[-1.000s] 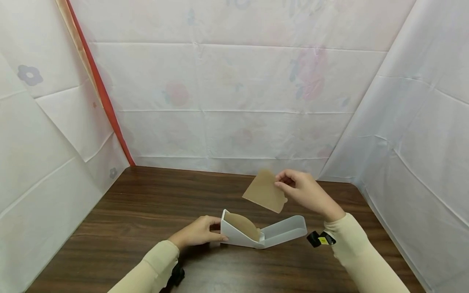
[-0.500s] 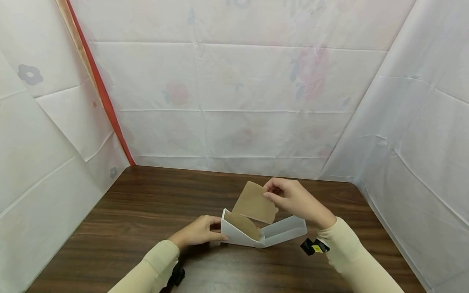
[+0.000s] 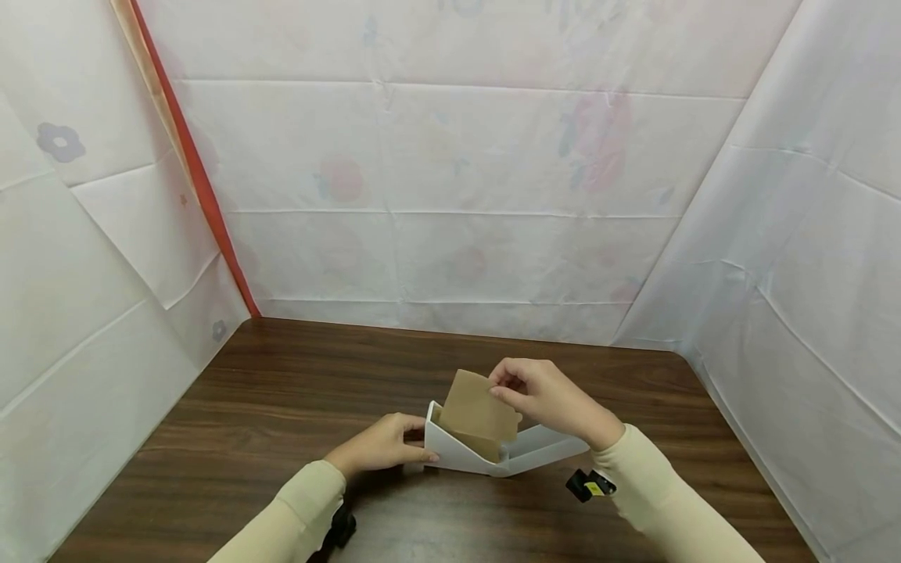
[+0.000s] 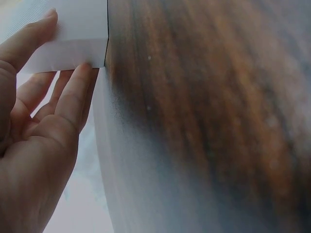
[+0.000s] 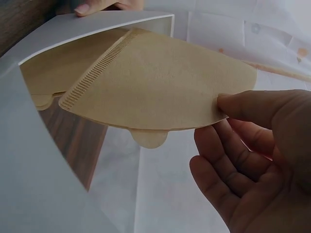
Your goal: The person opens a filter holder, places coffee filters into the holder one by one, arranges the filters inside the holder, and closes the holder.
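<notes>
Between thumb and fingers, my right hand (image 3: 545, 397) pinches a brown paper coffee filter (image 5: 160, 80) by its edge. The crimped seam and small round tab show in the right wrist view. This filter hangs tilted over the opening of a white filter box (image 3: 454, 456), its lower part overlapping the box in the head view. More brown filters (image 5: 63, 63) stand inside. My left hand (image 3: 380, 446) grips the box's left end, thumb (image 4: 36, 36) on the front face and fingers (image 4: 75, 92) at the end and behind.
The box's translucent lid (image 3: 552, 451) lies swung out to the right, under my right wrist. Beneath everything is a dark wood-grain table (image 3: 303, 375). White patterned sheets (image 3: 450, 258) hang behind and on both sides, with a red strip (image 3: 204, 184) at the left corner.
My right hand has brought the coffee filter left and down, from behind and above the box to its opening. The left hand and the box have stayed in place.
</notes>
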The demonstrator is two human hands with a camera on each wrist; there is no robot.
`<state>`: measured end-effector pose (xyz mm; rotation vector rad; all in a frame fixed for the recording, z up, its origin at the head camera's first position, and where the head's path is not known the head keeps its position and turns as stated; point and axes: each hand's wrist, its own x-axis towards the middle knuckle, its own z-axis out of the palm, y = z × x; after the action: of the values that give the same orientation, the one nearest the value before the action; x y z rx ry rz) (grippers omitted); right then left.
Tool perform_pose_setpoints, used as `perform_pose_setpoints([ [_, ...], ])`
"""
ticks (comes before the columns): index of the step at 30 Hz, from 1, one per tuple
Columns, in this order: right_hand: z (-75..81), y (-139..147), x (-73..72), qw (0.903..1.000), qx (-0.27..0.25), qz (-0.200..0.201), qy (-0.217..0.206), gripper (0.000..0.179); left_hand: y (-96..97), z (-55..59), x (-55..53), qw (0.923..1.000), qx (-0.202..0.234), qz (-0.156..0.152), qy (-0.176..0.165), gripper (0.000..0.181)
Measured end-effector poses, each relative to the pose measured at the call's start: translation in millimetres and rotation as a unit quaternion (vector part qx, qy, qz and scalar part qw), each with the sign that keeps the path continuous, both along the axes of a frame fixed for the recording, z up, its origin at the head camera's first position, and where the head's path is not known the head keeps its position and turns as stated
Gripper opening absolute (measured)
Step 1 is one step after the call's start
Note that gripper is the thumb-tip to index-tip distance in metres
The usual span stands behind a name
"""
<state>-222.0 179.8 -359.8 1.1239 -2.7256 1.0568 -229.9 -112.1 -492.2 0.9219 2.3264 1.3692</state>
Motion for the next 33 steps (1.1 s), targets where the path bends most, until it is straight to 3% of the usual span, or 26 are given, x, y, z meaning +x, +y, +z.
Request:
perform_pose_setpoints([
  [12,-20.3,-16,2.1,0.9992,0.037,0.014,0.011,0.011,0.6,1.1,1.3,0.9999,0.008,0.000,-0.011,0.033],
  [18,-30.8,-21,3.6,0.9976,0.067,0.007,0.014,0.005,0.2,0.0,0.9,0.9999,0.009,-0.007,-0.008,0.035],
  [29,-40.1,-29,5.7,0.9960,0.086,0.015,0.017,0.007,0.2,3.3,2.1,0.9989,0.024,-0.004,-0.039,0.033],
  [33,-44.8,-31,4.4,0.9958,0.087,0.024,0.014,0.008,-0.2,2.2,1.7,0.9993,0.018,-0.005,-0.033,0.033],
])
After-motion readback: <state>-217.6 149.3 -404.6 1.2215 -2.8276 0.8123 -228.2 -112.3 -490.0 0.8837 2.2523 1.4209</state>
